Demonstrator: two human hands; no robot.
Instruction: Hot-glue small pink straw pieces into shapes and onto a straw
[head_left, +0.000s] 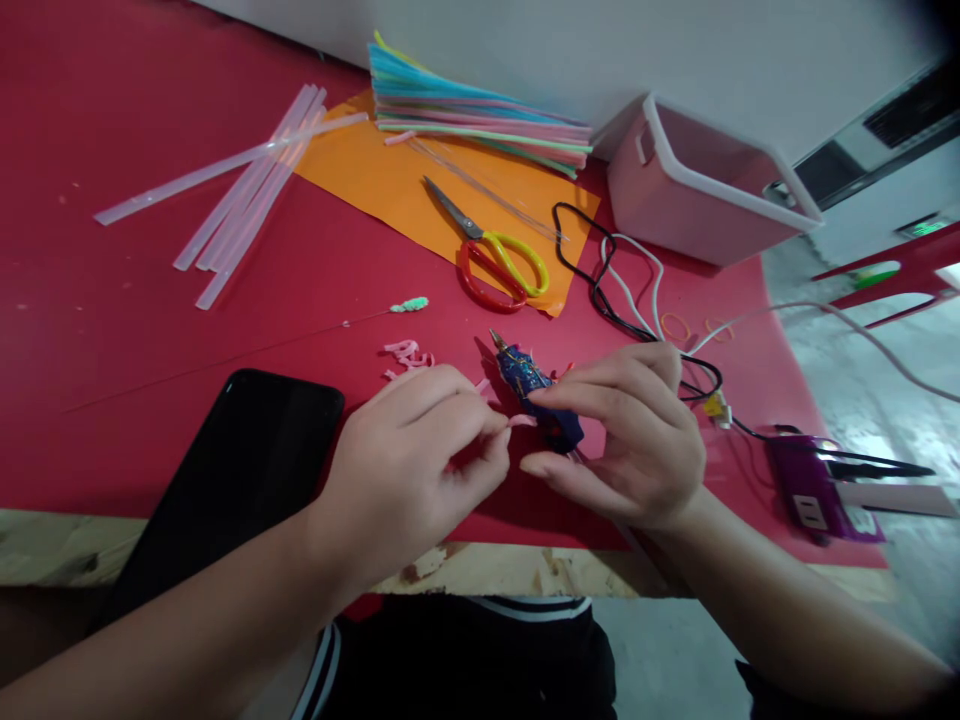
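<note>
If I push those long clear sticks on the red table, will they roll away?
Probably a little. The clear sticks look round and smooth, so they would likely roll sideways on the flat red table. They lie straight, so they seem fairly stiff, and look light.

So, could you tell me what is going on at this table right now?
A person sits at a red table, pinching a small pink piece in the left hand. The right hand is at a blue glue gun lying on the table, fingers around its rear end. Clear glue sticks, scissors on orange paper, a bundle of coloured straws, a pink bin and a black phone lie around.
</note>
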